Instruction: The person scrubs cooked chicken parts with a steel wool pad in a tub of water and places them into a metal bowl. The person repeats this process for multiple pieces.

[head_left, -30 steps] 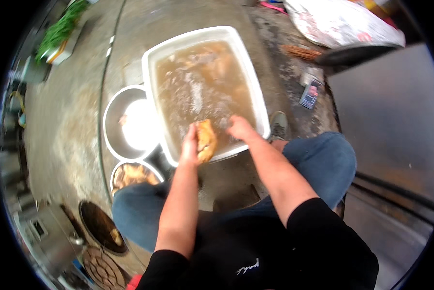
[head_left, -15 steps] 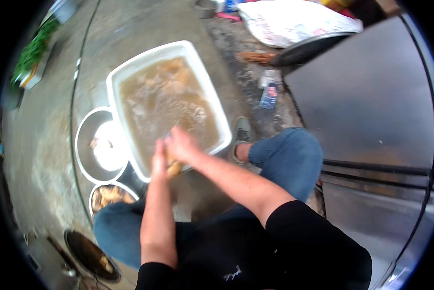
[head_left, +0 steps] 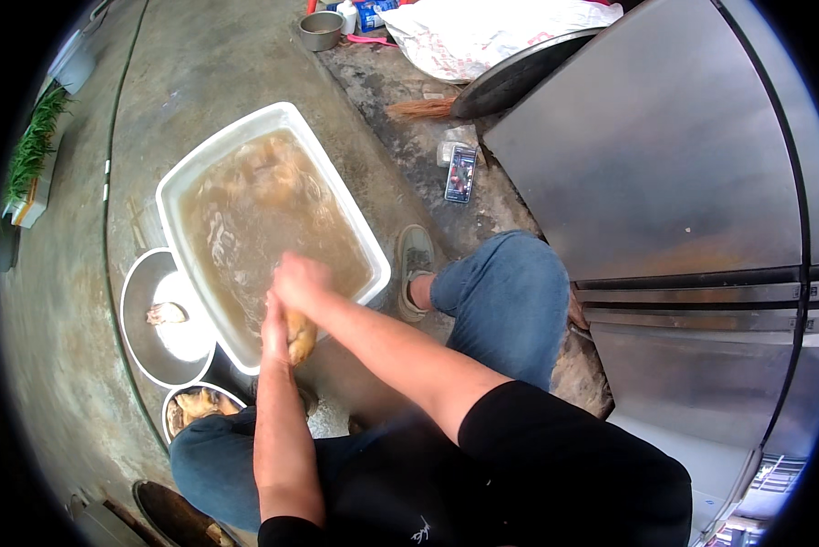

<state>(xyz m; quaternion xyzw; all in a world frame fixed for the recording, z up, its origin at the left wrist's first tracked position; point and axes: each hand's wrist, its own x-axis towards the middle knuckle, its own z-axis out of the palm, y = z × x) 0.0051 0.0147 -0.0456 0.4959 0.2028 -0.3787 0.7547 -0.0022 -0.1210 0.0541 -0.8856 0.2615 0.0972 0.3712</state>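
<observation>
Over the near edge of a white rectangular tub filled with murky brown water, my two hands are together on a yellowish-brown piece of meat, perhaps a trotter. My left hand is closed along its left side. My right hand, smeared by motion, is pressed against its upper end, and its fingers are partly hidden. Tan lumps show at the water's far side. Left of the tub stands a round metal bowl with one small pale piece inside. Nearer my knee, a smaller bowl holds several yellowish pieces.
A phone lies on the floor beyond my right foot. A steel cabinet stands at the right. Behind are a broom, a white sack and a metal pot. A hose runs along the left.
The view has shifted, so the tub, phone and cabinet appear farther left. Both hands stay together on the piece of meat at the tub's near edge.
</observation>
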